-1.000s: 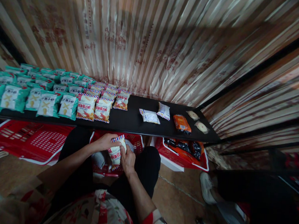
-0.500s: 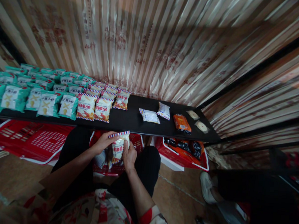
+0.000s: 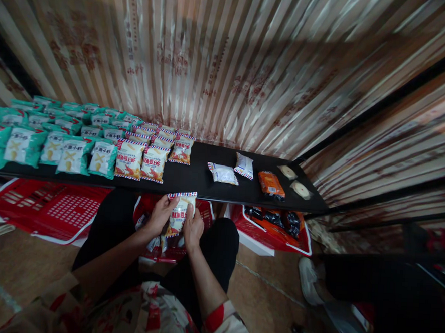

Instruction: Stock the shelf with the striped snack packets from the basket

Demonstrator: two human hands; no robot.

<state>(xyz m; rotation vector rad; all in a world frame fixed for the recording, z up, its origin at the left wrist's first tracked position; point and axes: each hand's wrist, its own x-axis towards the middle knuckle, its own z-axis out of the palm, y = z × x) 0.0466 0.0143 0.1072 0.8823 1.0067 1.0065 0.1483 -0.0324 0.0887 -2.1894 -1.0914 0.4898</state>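
Held snack bag (image 3: 180, 216) has come up and toward the shelf since a second ago, and its striped top seal has gone from sloped to nearly level. Bag is now just short of the shelf's near edge, above the middle red basket (image 3: 206, 211) between the knees. Long axis runs near-far, far end at the striped seal, near end leaning slightly left. Printed front faces up at the wearer.

Grip: both hands closed on the bag. Left hand (image 3: 160, 216) pinches the far left corner, right hand (image 3: 193, 230) has the right edge with its thumb on the front. More packets sit below in the middle basket, too dark to sort.

On the black shelf (image 3: 191, 179), left of centre: matching striped bags (image 3: 128, 159) in rows, fronts showing, long axes roughly near-far. Teal bags (image 3: 72, 155) fill the left end, right beside them. Right of centre, two white bags (image 3: 223, 173) lie well apart from the rows, then an orange packet (image 3: 271, 185), then two pale round items (image 3: 300, 189).

Under the shelf: left red basket (image 3: 54, 211), right red basket (image 3: 278, 240) with orange and black packets. Striped curtain (image 3: 214, 60) behind.
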